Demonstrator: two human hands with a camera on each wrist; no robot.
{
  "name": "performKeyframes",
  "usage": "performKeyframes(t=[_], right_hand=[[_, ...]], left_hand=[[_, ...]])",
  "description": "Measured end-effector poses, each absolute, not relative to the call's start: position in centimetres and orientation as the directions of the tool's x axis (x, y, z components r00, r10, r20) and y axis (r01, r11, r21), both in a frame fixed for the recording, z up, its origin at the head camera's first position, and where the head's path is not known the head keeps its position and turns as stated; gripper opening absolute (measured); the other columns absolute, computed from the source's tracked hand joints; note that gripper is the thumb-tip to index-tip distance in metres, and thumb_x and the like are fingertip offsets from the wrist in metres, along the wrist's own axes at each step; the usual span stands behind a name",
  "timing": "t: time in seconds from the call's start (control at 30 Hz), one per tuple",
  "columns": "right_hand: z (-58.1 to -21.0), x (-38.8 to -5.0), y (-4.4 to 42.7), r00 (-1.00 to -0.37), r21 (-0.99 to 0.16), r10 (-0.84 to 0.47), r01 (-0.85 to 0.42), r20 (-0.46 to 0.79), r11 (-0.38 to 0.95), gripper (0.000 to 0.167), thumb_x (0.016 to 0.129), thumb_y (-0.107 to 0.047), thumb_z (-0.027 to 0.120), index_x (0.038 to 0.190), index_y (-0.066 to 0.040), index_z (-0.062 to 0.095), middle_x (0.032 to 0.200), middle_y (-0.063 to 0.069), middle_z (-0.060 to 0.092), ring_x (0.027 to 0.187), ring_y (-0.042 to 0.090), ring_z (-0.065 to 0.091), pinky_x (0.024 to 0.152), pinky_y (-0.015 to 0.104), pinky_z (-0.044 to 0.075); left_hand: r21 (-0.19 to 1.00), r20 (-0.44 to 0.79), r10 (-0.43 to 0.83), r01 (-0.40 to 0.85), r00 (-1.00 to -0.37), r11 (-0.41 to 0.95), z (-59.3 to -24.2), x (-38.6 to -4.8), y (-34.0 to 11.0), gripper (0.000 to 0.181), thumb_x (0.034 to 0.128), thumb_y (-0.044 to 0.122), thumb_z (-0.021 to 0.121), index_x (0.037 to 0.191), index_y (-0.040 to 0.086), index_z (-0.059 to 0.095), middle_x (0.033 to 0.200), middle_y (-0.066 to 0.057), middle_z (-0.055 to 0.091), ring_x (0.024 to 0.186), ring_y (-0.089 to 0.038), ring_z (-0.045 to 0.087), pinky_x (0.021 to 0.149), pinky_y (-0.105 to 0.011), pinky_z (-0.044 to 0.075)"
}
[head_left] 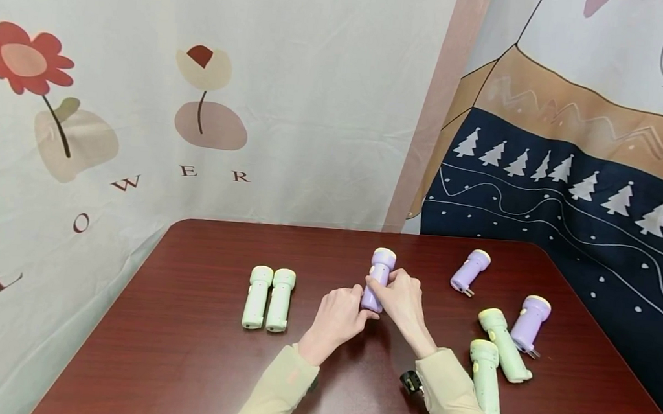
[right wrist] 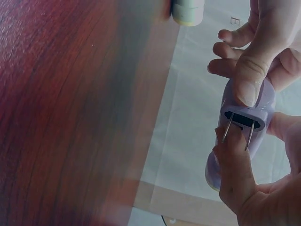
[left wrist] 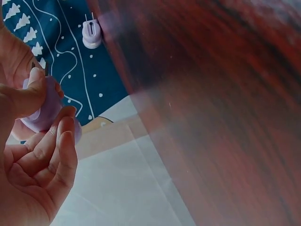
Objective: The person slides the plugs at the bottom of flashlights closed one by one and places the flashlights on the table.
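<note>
Both hands hold a purple flashlight above the far middle of the table. My left hand grips its lower end, thumb across the plug end. My right hand grips the body from the right, thumb laid over it. In the right wrist view, two metal prongs stick out of the flashlight's end. There the left thumb presses beside the plug slot, and a digit of the right hand touches near the prongs. The left wrist view shows the purple body partly hidden by fingers.
Two green flashlights lie side by side on the brown table, left of the hands. On the right lie two purple flashlights and two green flashlights, with prongs showing on several. Printed cloths hang behind the table.
</note>
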State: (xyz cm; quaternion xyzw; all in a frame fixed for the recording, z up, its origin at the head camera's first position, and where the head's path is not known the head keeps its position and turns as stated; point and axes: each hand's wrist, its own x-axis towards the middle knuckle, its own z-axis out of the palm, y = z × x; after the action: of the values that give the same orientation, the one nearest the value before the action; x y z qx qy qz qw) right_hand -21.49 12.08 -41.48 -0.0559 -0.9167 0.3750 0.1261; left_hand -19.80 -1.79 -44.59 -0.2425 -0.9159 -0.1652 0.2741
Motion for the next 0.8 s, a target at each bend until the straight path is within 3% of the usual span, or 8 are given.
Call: performKeyframes(t=[0.8], right_hand=[[-41.65, -21.45, 11.57, -0.959, -0.670, 0.187, -0.002, 0.211, 0.743, 0.043, 0.076, -0.040, 0.072, 0.086, 0.001, 0.065, 0.078, 0.014, 0.069, 0.069, 0.026, 0.063, 0.058, 0.033, 0.047]], left_hand=[[0.115, 0.586, 0.365, 0.520, -0.723, 0.847, -44.72, -19.92, -1.96, 0.040, 0.0699, 0.041, 0.078, 0.074, 0.008, 0.055, 0.052, -0.005, 0.054, 0.048, -0.024, 0.059, 0.041, -0.032, 0.043]])
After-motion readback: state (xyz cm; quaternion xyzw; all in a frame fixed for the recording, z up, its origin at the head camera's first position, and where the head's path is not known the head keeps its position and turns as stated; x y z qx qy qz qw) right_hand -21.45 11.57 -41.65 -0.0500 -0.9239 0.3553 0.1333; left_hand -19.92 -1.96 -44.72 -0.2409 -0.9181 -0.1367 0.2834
